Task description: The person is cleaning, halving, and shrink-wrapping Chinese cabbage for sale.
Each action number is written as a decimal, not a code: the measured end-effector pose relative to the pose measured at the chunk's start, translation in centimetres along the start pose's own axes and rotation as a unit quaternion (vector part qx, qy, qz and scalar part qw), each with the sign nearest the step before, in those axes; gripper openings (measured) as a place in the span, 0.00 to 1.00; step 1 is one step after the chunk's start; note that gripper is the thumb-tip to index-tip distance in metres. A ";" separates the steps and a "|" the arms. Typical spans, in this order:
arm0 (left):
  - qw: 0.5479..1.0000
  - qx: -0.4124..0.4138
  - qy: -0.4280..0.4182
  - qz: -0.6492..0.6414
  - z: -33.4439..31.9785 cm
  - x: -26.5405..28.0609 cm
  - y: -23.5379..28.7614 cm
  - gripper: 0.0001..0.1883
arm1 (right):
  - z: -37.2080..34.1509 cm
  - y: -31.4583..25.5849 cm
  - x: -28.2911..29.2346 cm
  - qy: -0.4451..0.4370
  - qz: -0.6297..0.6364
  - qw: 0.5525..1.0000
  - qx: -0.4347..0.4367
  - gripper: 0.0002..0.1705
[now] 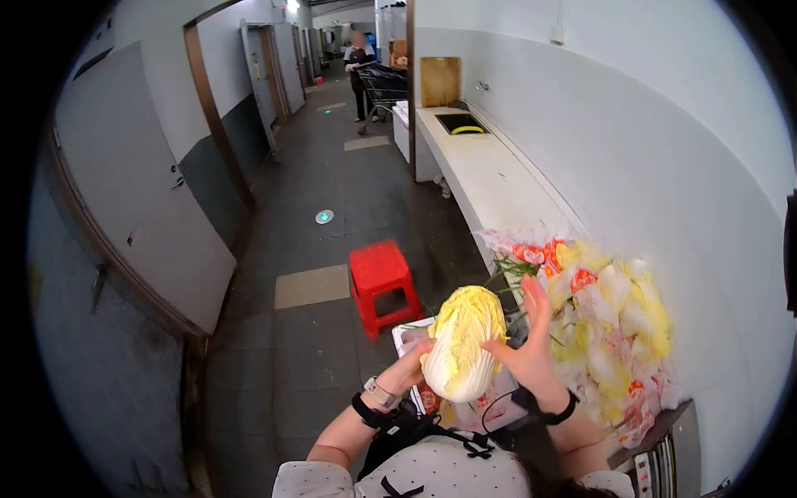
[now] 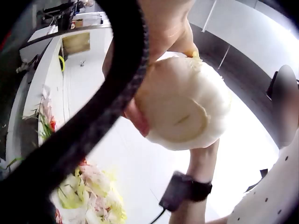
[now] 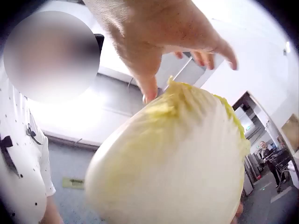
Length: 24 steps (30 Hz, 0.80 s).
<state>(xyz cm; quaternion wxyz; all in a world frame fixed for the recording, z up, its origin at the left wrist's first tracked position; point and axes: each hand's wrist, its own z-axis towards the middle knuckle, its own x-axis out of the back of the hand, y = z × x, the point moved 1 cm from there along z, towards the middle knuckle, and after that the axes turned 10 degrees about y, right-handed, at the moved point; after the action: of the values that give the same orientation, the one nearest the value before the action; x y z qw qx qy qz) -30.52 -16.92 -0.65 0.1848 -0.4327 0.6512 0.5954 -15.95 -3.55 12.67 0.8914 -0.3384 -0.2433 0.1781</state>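
Observation:
A napa cabbage [image 1: 465, 344], yellow at its leafy top and white at its base, is held up in front of the body. My left hand [image 1: 408, 365] grips it from the left side, fingers curled around it. In the left wrist view the cut base of the cabbage [image 2: 175, 119] faces the camera. My right hand [image 1: 535, 353] is at the right side with fingers spread and raised, the thumb at the leaves. In the right wrist view the right hand [image 3: 163, 35] arches over the cabbage [image 3: 173, 158], its fingers off the surface.
Loose leaves and red-printed wrappers [image 1: 614, 332] are heaped on the counter [image 1: 506, 183] at right, with a sink [image 1: 463, 124] farther along. A white box [image 1: 407, 336] lies below the cabbage, a red stool [image 1: 382, 278] beyond it. Someone [image 1: 359, 70] stands by a cart down the corridor.

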 end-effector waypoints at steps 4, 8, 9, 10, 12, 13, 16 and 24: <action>0.991 -0.104 0.026 0.082 -0.5 -3.6 2.2 0.35 | -6.5 2.5 -1.1 -0.037 0.283 0.932 -0.221 0.62; 0.894 -0.249 0.133 0.349 -0.3 -7.3 2.4 0.30 | -7.9 5.2 -3.4 0.048 0.262 0.936 -0.232 0.59; 0.861 -0.284 0.134 0.401 -0.2 -7.4 2.5 0.29 | -7.9 7.3 -3.4 0.064 0.310 0.906 -0.280 0.58; 0.823 -0.319 0.132 0.451 -0.3 -7.3 2.9 0.28 | -7.8 8.6 -3.3 0.080 0.357 0.872 -0.324 0.57; 0.836 -0.321 0.124 0.427 -0.9 -8.7 3.7 0.20 | -7.5 9.7 -2.4 0.113 0.535 0.753 -0.366 0.54; 0.846 -0.305 0.096 0.426 -0.9 -9.2 4.3 0.17 | -7.5 10.3 -1.9 0.126 0.616 0.681 -0.376 0.52; 0.866 -0.283 0.038 0.411 -0.5 -9.9 5.7 0.10 | -7.6 12.2 -1.3 0.094 0.688 0.639 -0.332 0.46; 0.862 -0.307 -0.004 0.403 4.5 -14.4 6.4 0.18 | -8.5 8.9 -2.7 -0.018 0.792 0.510 -0.336 0.43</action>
<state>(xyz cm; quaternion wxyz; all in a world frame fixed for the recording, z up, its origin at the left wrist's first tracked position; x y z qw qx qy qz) -28.71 -8.32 13.17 -0.2107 -0.1646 0.5524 0.7895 -14.83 -2.96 0.13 0.1958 -0.6612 0.0676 0.7211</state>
